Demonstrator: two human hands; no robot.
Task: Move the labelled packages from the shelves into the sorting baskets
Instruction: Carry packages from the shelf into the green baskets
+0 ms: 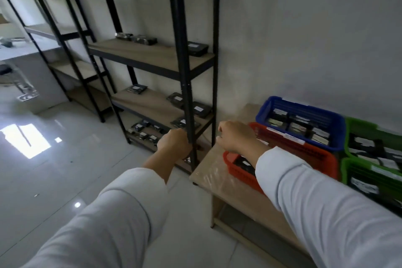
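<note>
While both my arms reach forward in white sleeves (121, 213), my left hand (174, 144) is nearest to the shelf unit (185, 67). Its fingers are curled, and it is right at the black front post of this unit, low down; I cannot tell for sure if it grips the post or only lies against it. My right hand (236, 136) is over the near end of the red basket (313, 154), with the fingers bent downward. What is under the palm is hidden, so I cannot tell if it holds something.

The red basket stands on a low wooden worktop (212, 177), and a dark package with a white label lies inside it, just beside my right wrist. To the right of it are two green baskets (369, 165), one behind the other, both with dark labelled packages. Behind the red one is the blue basket (300, 123), close to the white wall (304, 39), also filled with labelled packages.

Further away, on the shelves, more labelled packages (201, 109) are lying: several on the lowest board near my left hand, a few on the board above, and three on the higher board, one of them at the right edge. Behind this unit a second black shelf unit (71, 54) stands. The tiled floor (65, 169) on the left is shiny.
</note>
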